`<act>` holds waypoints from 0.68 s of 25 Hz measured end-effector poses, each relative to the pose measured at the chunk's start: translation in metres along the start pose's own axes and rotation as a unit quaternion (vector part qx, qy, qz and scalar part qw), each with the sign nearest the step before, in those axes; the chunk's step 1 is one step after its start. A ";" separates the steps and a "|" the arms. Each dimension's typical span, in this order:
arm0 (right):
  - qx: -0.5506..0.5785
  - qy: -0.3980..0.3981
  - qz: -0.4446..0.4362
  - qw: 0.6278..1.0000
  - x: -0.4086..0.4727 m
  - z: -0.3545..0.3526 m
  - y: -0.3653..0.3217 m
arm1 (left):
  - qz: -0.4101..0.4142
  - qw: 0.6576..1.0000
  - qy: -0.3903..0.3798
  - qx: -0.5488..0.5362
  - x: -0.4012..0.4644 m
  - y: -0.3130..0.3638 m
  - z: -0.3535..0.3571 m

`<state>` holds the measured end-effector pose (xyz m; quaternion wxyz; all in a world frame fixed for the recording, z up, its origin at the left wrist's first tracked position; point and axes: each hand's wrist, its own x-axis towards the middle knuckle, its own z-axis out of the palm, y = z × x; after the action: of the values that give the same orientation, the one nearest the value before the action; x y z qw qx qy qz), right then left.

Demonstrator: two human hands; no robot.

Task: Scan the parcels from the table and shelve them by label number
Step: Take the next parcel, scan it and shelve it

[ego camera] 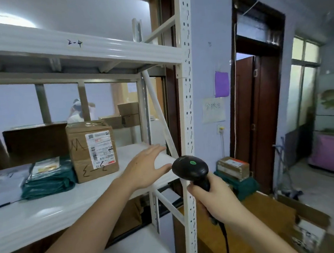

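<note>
One scanner (pixel 191 169) gripped; perhaps four parcels (pixel 92 150) shelved.

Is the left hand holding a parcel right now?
No, the left hand is open and empty above the shelf; the right hand holds the scanner.

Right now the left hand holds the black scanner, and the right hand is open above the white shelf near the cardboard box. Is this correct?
Not quite: the hands are swapped. In the head view, the right hand holds the black scanner, and the left hand is open above the white shelf, near the cardboard box.
</note>
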<state>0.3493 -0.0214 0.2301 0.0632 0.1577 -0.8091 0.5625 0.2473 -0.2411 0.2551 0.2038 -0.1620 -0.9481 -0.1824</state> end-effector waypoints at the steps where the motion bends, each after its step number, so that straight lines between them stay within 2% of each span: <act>1: -0.004 0.014 0.003 1.000 -0.005 -0.011 0.004 | 0.004 1.000 -0.005 -0.002 0.006 0.012 0.010; 8: -0.024 0.088 0.012 0.996 -0.039 -0.105 0.045 | 0.064 0.995 -0.064 -0.033 0.043 0.112 0.088; 17: -0.048 0.127 0.041 0.990 -0.047 -0.216 0.109 | 0.072 0.989 -0.106 -0.080 0.084 0.197 0.189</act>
<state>0.3419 0.2223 0.1976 0.1495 0.0484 -0.8266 0.5404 0.1874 0.0296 0.1868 0.1014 -0.2641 -0.9326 -0.2243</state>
